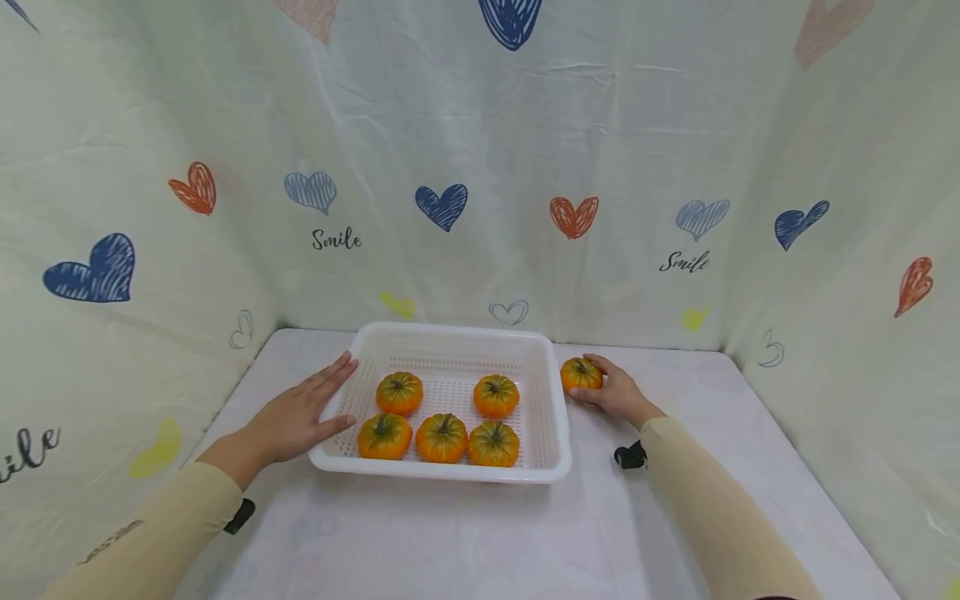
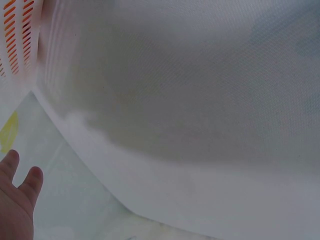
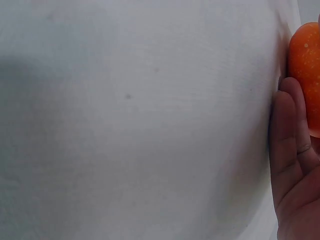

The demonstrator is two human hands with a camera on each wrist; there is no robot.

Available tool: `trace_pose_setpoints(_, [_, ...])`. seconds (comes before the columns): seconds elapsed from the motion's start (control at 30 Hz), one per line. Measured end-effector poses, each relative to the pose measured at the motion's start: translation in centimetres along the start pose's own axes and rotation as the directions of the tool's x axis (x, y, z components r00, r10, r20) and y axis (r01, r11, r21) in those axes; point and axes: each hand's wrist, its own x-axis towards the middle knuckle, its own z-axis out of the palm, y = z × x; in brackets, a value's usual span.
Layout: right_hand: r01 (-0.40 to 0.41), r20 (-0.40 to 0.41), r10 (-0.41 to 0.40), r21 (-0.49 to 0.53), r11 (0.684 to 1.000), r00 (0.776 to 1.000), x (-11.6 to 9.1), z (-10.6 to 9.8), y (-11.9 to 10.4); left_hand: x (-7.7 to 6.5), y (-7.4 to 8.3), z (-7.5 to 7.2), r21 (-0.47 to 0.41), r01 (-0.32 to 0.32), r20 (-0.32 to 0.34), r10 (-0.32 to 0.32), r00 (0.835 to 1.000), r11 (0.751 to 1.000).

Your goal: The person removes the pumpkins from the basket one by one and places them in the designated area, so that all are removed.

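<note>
Right hand (image 1: pixel 622 396) clamps a pumpkin (image 1: pixel 576 374), and just left of it sits the white basket (image 1: pixel 450 473) of five more pumpkins (image 1: pixel 442 440), left hand (image 1: pixel 303 417) splayed at its far side!

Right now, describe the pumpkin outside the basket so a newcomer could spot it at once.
On the white table, find the white perforated basket. Beside its right side is an orange pumpkin with a greenish top, held in the right grip. Five similar pumpkins sit inside the basket; this is the only one outside.
</note>
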Motion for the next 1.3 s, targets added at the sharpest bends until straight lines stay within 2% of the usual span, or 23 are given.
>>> trace_pose_setpoints(0.3, [0.015,-0.008,-0.015,-0.003,1.0,1.0,0.16,0.41,0.48,0.06,-0.09,0.14,0.008,0.018,0.017,-0.018,1.0,1.0])
trace_pose_setpoints(0.53, [0.004,-0.009,-0.004,0.009,1.0,1.0,0.15,0.42,0.55,0.03,-0.06,0.1,0.003,-0.003,-0.003,0.003,1.0,1.0])
trace_pose_setpoints(1.3, [0.005,-0.002,-0.005,-0.004,1.0,1.0,0.06,0.42,0.52,-0.07,0.1,-0.1,0.002,0.003,0.006,-0.003,1.0,1.0])
